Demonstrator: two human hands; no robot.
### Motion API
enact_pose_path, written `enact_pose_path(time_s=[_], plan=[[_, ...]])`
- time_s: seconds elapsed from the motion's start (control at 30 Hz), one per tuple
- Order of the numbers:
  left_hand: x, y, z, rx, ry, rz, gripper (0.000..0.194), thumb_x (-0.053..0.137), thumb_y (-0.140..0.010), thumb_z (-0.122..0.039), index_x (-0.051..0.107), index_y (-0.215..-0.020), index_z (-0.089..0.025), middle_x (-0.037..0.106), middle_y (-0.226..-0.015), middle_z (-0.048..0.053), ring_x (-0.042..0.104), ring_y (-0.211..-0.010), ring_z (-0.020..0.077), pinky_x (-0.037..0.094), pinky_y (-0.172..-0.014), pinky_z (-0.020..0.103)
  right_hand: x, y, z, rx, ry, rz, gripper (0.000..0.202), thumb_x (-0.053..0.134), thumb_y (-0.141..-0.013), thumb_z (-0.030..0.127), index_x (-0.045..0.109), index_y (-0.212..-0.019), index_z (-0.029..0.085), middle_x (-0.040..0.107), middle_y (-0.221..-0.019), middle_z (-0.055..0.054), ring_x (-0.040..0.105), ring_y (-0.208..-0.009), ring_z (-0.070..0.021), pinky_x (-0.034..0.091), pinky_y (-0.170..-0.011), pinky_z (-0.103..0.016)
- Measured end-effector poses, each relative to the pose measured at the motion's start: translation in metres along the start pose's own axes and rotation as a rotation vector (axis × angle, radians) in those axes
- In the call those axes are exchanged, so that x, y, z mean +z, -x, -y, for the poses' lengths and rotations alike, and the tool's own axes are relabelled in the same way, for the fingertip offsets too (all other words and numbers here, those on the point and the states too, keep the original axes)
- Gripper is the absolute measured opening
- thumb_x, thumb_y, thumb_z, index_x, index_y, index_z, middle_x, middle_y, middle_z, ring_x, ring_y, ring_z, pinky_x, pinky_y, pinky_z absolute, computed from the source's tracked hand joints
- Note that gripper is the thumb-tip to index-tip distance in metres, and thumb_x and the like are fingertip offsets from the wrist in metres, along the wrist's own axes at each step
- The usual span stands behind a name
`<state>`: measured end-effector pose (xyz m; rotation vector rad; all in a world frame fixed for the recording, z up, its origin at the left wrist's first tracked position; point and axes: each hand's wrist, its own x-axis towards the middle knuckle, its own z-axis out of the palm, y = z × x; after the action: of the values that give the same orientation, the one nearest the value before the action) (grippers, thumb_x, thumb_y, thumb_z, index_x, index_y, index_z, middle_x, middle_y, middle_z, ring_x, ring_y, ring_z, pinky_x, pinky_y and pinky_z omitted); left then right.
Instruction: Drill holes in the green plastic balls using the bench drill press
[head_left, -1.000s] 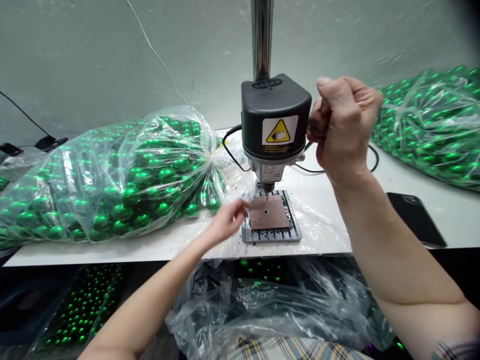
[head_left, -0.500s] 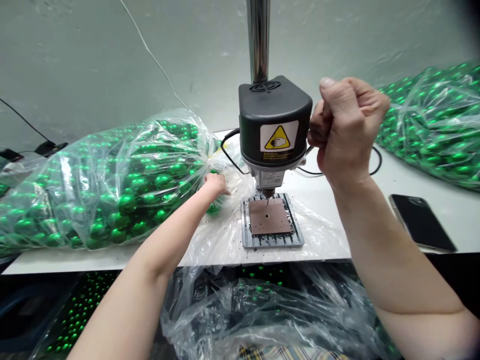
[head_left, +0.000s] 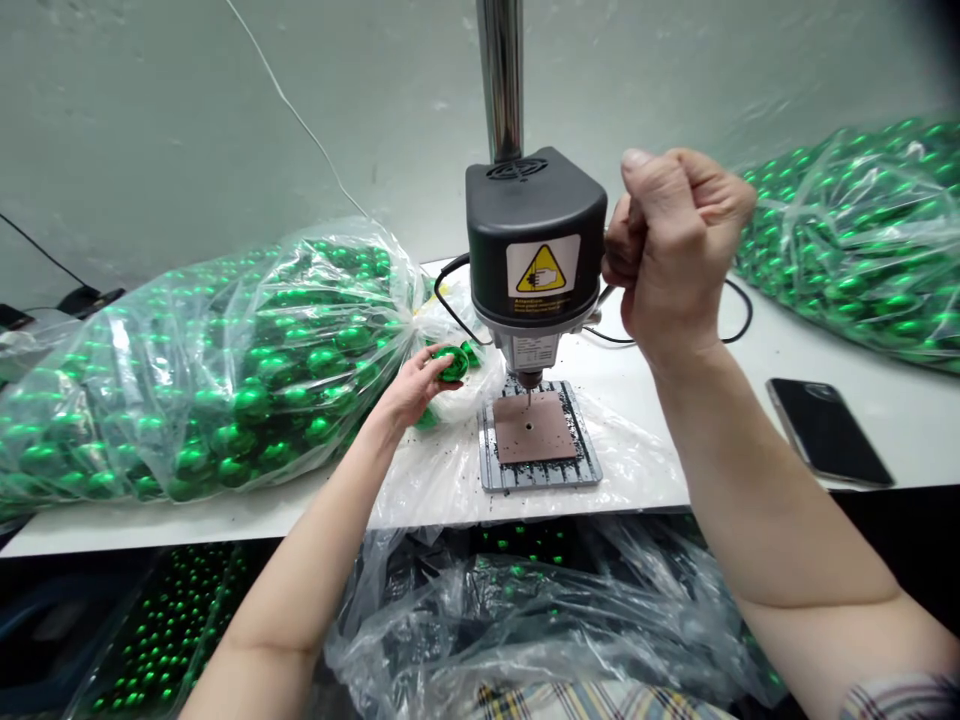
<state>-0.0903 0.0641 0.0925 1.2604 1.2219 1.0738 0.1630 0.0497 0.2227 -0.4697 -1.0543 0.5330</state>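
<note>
Between the fingers of my left hand is a shiny green ball, at the mouth of a clear bag of green balls. My right hand, raised and closed in a fist, grips the feed lever at the side of a black drill press; most of the lever is hidden behind the fingers. Under the drill bit lies a reddish-brown square block with a small hole. It rests on a grooved metal base plate strewn with dark shavings. The bit is above the block.
A second bag of green balls lies at the right. A black phone is near the table's front right. Clear plastic sheeting hangs below the table edge. A black cable runs behind my right hand.
My left hand has come out from the bag's mouth, and a green ball now shows in its fingers. My right hand stays on the lever. The whole view has shifted slightly.
</note>
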Motion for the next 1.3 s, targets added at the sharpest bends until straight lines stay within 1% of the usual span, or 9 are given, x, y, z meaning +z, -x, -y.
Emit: enact_pose_path(time_s=[0.1,0.27,0.37,0.5,0.63,0.77,0.93,1.07,1.3], plan=[[0.011,0.026,0.005,-0.148,0.399,0.034,0.034,0.076,-0.076,-0.031,0.065,-0.104,-0.015,0.07,-0.105,0.009,0.068,-0.091,0.0187,0.059,-0.085,0.036,-0.001,-0.001,0.0,0.02,0.041,0.026,0.059,0.071,-0.086,0.05,0.028,-0.054,0.024,0.029,-0.043,0.006,0.023,-0.035,-0.0084,0.015,-0.033,-0.029],[0.04,0.064,0.016,-0.247,0.558,0.075,0.047,0.081,-0.073,-0.03,0.059,-0.114,-0.021,0.071,-0.104,0.007,0.07,-0.086,0.0179,0.056,-0.079,0.032,-0.003,-0.003,-0.001,0.046,0.069,0.015,0.056,0.073,-0.081,0.049,0.03,-0.054,0.025,0.03,-0.043,0.006,0.023,-0.036,-0.0095,0.016,-0.034,-0.03],[0.05,0.079,0.023,-0.189,0.525,0.072,0.058,0.087,-0.065,-0.029,0.051,-0.111,-0.025,0.069,-0.1,0.001,0.07,-0.086,0.0167,0.056,-0.08,0.032,-0.003,-0.002,0.002,0.052,0.066,0.016,0.055,0.073,-0.081,0.048,0.03,-0.055,0.025,0.031,-0.044,0.006,0.023,-0.037,-0.0094,0.017,-0.035,-0.031],[0.053,0.09,0.032,-0.056,0.281,-0.106,0.061,0.094,-0.056,-0.031,0.044,-0.091,-0.022,0.06,-0.079,-0.006,0.061,-0.07,0.0098,0.048,-0.065,0.021,-0.002,-0.001,0.004,0.042,0.03,0.022,0.057,0.075,-0.081,0.049,0.029,-0.054,0.026,0.031,-0.045,0.006,0.024,-0.037,-0.0091,0.018,-0.036,-0.032],[0.056,0.094,0.031,-0.157,0.404,-0.078,0.059,0.085,-0.07,-0.048,0.052,-0.112,-0.025,0.063,-0.091,-0.001,0.061,-0.072,0.0114,0.043,-0.058,0.02,-0.001,-0.003,0.003,0.031,-0.005,0.014,0.059,0.077,-0.078,0.05,0.03,-0.052,0.026,0.029,-0.044,0.006,0.023,-0.036,-0.0094,0.016,-0.037,-0.033],[0.063,0.091,0.027,-0.262,0.582,0.039,0.054,0.085,-0.069,-0.035,0.053,-0.111,-0.025,0.067,-0.109,0.003,0.067,-0.092,0.0164,0.057,-0.082,0.032,0.0,-0.003,0.002,0.009,-0.017,0.01,0.063,0.077,-0.075,0.062,0.03,-0.051,0.027,0.029,-0.044,0.006,0.023,-0.036,-0.0098,0.017,-0.037,-0.034],[0.068,0.081,0.034,-0.238,0.588,-0.003,0.047,0.076,-0.075,-0.032,0.052,-0.114,-0.025,0.067,-0.109,0.002,0.068,-0.098,0.0183,0.056,-0.097,0.045,-0.001,-0.003,0.002,0.011,0.071,0.025,0.068,0.07,-0.076,0.072,0.026,-0.054,0.026,0.029,-0.046,0.005,0.026,-0.039,-0.0109,0.02,-0.037,-0.033],[0.072,0.073,0.045,-0.192,0.507,-0.028,0.057,0.078,-0.073,-0.036,0.051,-0.123,-0.026,0.069,-0.104,0.002,0.069,-0.09,0.017,0.057,-0.087,0.037,-0.001,-0.004,-0.001,0.004,0.069,0.024,0.067,0.066,-0.077,0.076,0.026,-0.056,0.026,0.029,-0.046,0.006,0.026,-0.039,-0.0103,0.021,-0.037,-0.032],[0.08,0.061,0.057,0.06,0.186,-0.099,0.054,0.086,-0.068,-0.035,0.055,-0.11,-0.021,0.072,-0.093,0.001,0.067,-0.087,0.0149,0.05,-0.082,0.028,-0.003,-0.003,-0.003,-0.044,0.009,0.039,0.048,0.067,-0.089,0.034,0.032,-0.057,0.028,0.031,-0.047,0.007,0.027,-0.038,-0.0096,0.022,-0.038,-0.031]])
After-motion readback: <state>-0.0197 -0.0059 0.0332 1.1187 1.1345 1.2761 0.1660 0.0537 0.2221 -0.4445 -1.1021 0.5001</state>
